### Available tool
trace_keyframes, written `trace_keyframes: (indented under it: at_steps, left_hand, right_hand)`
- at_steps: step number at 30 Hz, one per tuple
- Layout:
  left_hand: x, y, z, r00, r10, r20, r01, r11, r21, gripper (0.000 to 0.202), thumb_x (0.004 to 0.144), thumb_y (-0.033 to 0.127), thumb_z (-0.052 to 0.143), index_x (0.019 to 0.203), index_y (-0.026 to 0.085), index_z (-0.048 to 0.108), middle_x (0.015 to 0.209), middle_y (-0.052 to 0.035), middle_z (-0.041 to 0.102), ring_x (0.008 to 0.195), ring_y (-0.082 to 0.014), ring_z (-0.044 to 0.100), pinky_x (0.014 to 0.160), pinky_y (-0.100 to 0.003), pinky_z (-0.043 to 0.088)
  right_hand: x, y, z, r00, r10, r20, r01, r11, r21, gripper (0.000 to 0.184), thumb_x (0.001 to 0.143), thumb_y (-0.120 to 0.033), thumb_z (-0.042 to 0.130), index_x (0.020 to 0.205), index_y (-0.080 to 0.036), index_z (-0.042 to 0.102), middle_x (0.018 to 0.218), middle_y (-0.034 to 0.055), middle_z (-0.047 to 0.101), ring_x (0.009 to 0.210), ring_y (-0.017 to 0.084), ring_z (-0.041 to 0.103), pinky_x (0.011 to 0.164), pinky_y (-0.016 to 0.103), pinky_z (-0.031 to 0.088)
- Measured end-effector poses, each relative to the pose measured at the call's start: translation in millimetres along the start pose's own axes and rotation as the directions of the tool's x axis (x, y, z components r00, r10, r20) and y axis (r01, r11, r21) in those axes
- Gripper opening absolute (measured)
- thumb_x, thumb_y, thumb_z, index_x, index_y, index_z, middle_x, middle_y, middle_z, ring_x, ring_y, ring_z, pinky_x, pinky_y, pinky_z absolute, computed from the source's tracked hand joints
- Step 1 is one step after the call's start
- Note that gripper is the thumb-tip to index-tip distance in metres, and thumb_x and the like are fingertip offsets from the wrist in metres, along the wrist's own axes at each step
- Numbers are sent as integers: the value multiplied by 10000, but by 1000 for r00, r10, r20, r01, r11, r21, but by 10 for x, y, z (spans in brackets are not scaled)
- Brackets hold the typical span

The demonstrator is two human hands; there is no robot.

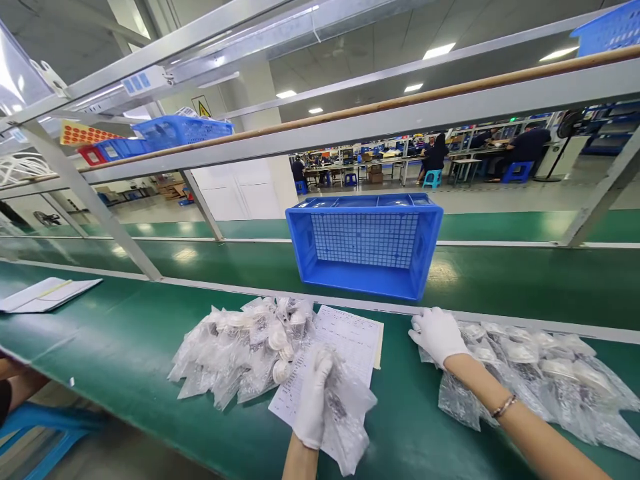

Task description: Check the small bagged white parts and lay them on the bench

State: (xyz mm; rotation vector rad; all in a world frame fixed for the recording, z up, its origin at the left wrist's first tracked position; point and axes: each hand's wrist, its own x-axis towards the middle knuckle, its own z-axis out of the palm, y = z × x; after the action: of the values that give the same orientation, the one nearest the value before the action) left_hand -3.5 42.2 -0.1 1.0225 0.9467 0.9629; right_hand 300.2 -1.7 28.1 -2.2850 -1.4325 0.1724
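My left hand (314, 400), in a white glove, is closed around a clear plastic bag (347, 417) with something dark and hard to make out inside. It is above a printed paper sheet (350, 333) with handwriting. To its left lies a heap of clear bags (250, 347) holding white round parts. My right hand (440, 337), also gloved, is at the left end of a second group of bagged white parts (555, 367). Its fingers are curled down over the edge of a bag there, partly hidden by the hand itself.
An empty blue crate (363, 283) lies on its side behind the sheet, its opening towards me. A folder (47, 293) rests at the far left of the green bench (130, 340). Overhead, a shelf rail (320, 137) carries blue baskets (183, 130). People sit in the background.
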Motion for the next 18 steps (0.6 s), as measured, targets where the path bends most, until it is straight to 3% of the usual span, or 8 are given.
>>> trace_keyframes:
  at_steps: [3,5,8,11,15,18]
  left_hand:
    - [-136,92,303,977,-13,215,-5,996,84,497,865,484,658,1259,187,605,1353,-108,622,1336,-291,508,1188,-443,343]
    - [-202,124,490,957,-10,289,-39,986,165,568,874,520,640,1296,145,575,1304,-136,644,1291,-304,540,1166,-450,357]
    - [-269,78,680,959,-4,285,-61,974,219,674,915,593,534,1409,136,488,1451,-162,524,1390,-292,438,1193,-421,314]
    - [-319,-60,751,965,-21,263,-45,969,242,737,956,663,344,1473,144,428,1564,-150,384,1484,-254,292,1232,-389,237]
    - [-365,-235,780,965,-99,244,21,953,302,824,912,728,347,1481,137,421,1591,-150,334,1507,-266,233,1253,-399,166]
    - [-358,-259,830,968,-93,234,17,951,310,832,894,738,369,1473,144,434,1562,-145,390,1490,-276,276,1248,-394,191]
  right_hand:
    - [-63,-61,-30,999,-42,-10,42,999,-19,199,886,-275,658,1022,-132,683,1287,163,606,1271,344,481,1061,578,343]
    - [-202,-221,-34,994,-106,16,105,994,40,305,931,-308,559,1151,-129,671,1298,196,611,1237,351,518,1039,545,376]
    - [-533,-494,8,953,-272,134,243,949,202,426,962,-390,466,1342,-247,594,1236,72,692,1067,241,653,914,364,509]
    - [-861,-676,99,908,-381,177,315,896,312,448,926,-327,483,1355,-250,585,1305,43,668,1135,201,643,936,291,514]
    - [-1097,-749,200,900,-409,150,349,883,313,425,792,-170,507,1186,-230,657,1178,63,700,1066,212,652,921,304,515]
    - [-1090,-656,222,938,-337,82,313,924,218,333,776,-134,488,1030,-250,669,1049,47,698,945,211,651,832,311,518]
